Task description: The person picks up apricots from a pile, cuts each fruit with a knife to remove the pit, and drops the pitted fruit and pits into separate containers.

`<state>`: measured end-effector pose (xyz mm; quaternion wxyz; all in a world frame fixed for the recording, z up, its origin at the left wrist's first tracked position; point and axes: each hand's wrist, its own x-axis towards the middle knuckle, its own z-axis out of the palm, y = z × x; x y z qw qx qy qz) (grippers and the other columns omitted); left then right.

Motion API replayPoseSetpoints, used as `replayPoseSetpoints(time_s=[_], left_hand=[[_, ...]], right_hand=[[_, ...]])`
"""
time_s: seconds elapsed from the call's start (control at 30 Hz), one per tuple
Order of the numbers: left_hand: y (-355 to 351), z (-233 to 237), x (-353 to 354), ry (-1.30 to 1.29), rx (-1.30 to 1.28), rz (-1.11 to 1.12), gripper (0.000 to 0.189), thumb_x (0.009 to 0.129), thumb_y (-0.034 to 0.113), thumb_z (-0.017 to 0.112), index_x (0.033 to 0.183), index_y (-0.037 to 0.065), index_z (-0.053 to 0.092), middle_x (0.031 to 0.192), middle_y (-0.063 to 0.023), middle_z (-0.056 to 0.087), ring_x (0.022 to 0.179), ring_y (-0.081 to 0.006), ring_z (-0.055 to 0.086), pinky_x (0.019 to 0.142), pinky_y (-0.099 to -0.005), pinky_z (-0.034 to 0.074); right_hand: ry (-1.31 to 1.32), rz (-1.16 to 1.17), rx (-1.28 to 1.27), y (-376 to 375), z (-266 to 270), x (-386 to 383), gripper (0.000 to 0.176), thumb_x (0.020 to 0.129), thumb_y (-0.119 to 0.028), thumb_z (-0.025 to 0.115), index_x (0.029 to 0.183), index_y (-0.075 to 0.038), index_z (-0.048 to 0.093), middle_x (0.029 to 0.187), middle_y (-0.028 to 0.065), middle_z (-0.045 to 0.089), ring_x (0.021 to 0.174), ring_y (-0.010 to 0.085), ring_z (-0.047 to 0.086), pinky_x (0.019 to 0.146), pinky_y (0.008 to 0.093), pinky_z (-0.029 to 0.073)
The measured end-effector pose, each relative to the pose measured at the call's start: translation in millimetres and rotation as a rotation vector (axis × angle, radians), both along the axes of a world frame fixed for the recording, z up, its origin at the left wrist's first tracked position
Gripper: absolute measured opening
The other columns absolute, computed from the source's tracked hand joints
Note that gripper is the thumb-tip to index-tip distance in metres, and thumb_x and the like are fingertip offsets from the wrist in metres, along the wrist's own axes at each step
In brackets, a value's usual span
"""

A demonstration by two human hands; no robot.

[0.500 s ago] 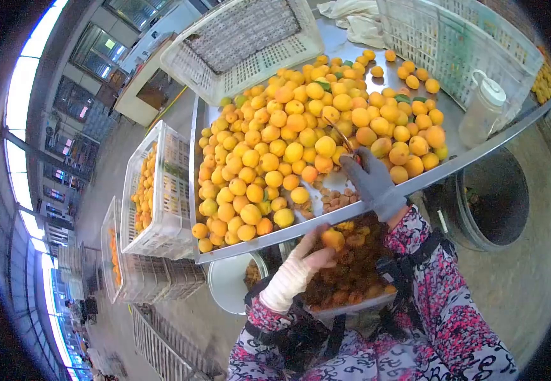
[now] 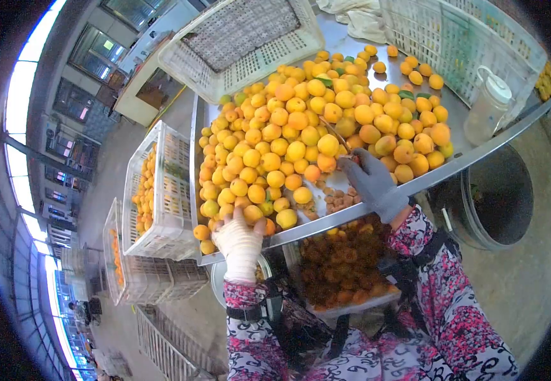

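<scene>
My left hand, wrapped in whitish tape, rests on the apricots at the near left edge of the metal table. Its fingers are spread over the fruit, and the palm side is hidden. In a grey glove, my right hand closes on a slim, pointed tool whose exact kind I cannot make out. That tool points up and left over the apricot heap. Brown apricot stones lie beside the glove. Beneath the table edge, a clear bin holds darker orange fruit pieces.
White plastic crates stand at the back of the table, with a lidded clear jug at the right. A dark barrel is below right. Crates of apricots and a white bucket stand on the left.
My left hand has moved left from above the bin to the heap's near edge. The apricot it held is no longer in its fingers. My right hand has barely moved.
</scene>
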<state>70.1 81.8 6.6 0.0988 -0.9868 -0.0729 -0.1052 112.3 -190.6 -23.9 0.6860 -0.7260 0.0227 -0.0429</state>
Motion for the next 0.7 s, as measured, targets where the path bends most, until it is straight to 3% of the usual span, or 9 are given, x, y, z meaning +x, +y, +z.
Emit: replayPoseSetpoints(time_s=[0.17, 0.27, 0.33, 0.37, 0.4, 0.5, 0.57, 0.67, 0.7], left_hand=[[2, -11, 6, 0.003, -0.071, -0.016, 0.06, 0.065, 0.039, 0.07, 0.112, 0.004, 0.057, 0.105, -0.0177, 0.06, 0.1, -0.0354, 0.054, 0.085, -0.0434, 0.044], [-13, -4, 8, -0.002, -0.417, -0.065, 0.055, 0.07, 0.033, 0.067, 0.114, 0.003, 0.055, 0.112, -0.0204, 0.056, 0.105, -0.0326, 0.053, 0.089, -0.0384, 0.043], [-45, 11, 3, 0.004, -1.711, -0.217, 0.052, 0.075, 0.024, 0.065, 0.12, 0.002, 0.05, 0.119, -0.0194, 0.052, 0.106, -0.0264, 0.053, 0.087, -0.0337, 0.044], [-56, 18, 4, 0.096, -1.895, -0.258, 0.053, 0.079, 0.017, 0.061, 0.127, 0.001, 0.044, 0.123, -0.0157, 0.048, 0.104, -0.0213, 0.053, 0.087, -0.0329, 0.044], [-62, 18, 7, 0.156, -1.701, -0.446, 0.053, 0.086, 0.022, 0.052, 0.133, 0.001, 0.037, 0.114, -0.0093, 0.052, 0.097, -0.0152, 0.053, 0.083, -0.0281, 0.044], [-89, 13, 19, 0.297, -2.02, -0.437, 0.05, 0.09, 0.031, 0.049, 0.13, 0.003, 0.042, 0.107, -0.0076, 0.055, 0.089, -0.016, 0.056, 0.075, -0.0291, 0.047], [-93, -5, 32, 0.461, -2.223, -0.216, 0.05, 0.091, 0.042, 0.046, 0.124, 0.005, 0.047, 0.098, -0.005, 0.058, 0.078, -0.0151, 0.058, 0.064, -0.0276, 0.047], [-89, -23, 40, 0.427, -2.014, -0.144, 0.05, 0.09, 0.046, 0.045, 0.12, 0.006, 0.051, 0.093, -0.0031, 0.059, 0.071, -0.013, 0.056, 0.058, -0.0247, 0.043], [-92, -21, 41, 0.477, -2.141, -0.159, 0.049, 0.09, 0.043, 0.046, 0.124, 0.007, 0.049, 0.093, -0.0019, 0.058, 0.073, -0.0104, 0.054, 0.058, -0.0218, 0.042]], right_hand=[[0.02, 0.06, -0.057, 2, 9, -5, 0.037, 0.084, -0.038, 0.06, 0.089, -0.002, 0.057, 0.071, 0.0104, 0.058, 0.065, 0.017, 0.056, 0.061, 0.032, 0.044], [-0.023, 0.045, 0.011, 12, 2, -7, 0.039, 0.084, -0.04, 0.06, 0.09, -0.002, 0.057, 0.072, 0.0098, 0.06, 0.066, 0.0163, 0.056, 0.062, 0.0315, 0.045], [-0.011, 0.091, -0.024, 15, 3, -10, 0.041, 0.084, -0.041, 0.06, 0.09, -0.001, 0.057, 0.071, 0.0089, 0.059, 0.066, 0.0153, 0.056, 0.063, 0.0313, 0.045], [0.012, 0.131, -0.006, 19, 1, -9, 0.04, 0.084, -0.04, 0.06, 0.09, 0.0, 0.057, 0.07, 0.0079, 0.058, 0.065, 0.0146, 0.055, 0.063, 0.031, 0.045], [0.034, 0.17, 0.012, 22, 0, -9, 0.04, 0.084, -0.04, 0.061, 0.09, 0.0, 0.057, 0.069, 0.007, 0.057, 0.064, 0.0138, 0.054, 0.062, 0.0307, 0.045], [0.118, 0.223, 0.189, 25, 3, -10, 0.037, 0.083, -0.038, 0.062, 0.089, -0.002, 0.058, 0.069, 0.003, 0.054, 0.064, 0.0124, 0.05, 0.06, 0.0287, 0.044], [0.123, 0.216, 0.244, 20, 0, -8, 0.035, 0.084, -0.036, 0.061, 0.089, -0.002, 0.058, 0.069, 0.0016, 0.055, 0.063, 0.0102, 0.05, 0.056, 0.0257, 0.043], [0.247, 0.238, 0.471, 15, 16, -12, 0.033, 0.085, -0.034, 0.061, 0.092, -0.002, 0.059, 0.071, 0.0023, 0.057, 0.062, 0.0082, 0.052, 0.054, 0.0233, 0.043], [0.251, 0.24, 0.467, 16, 18, -12, 0.033, 0.085, -0.034, 0.061, 0.092, -0.002, 0.059, 0.071, 0.0023, 0.057, 0.062, 0.0082, 0.052, 0.054, 0.0233, 0.043]])
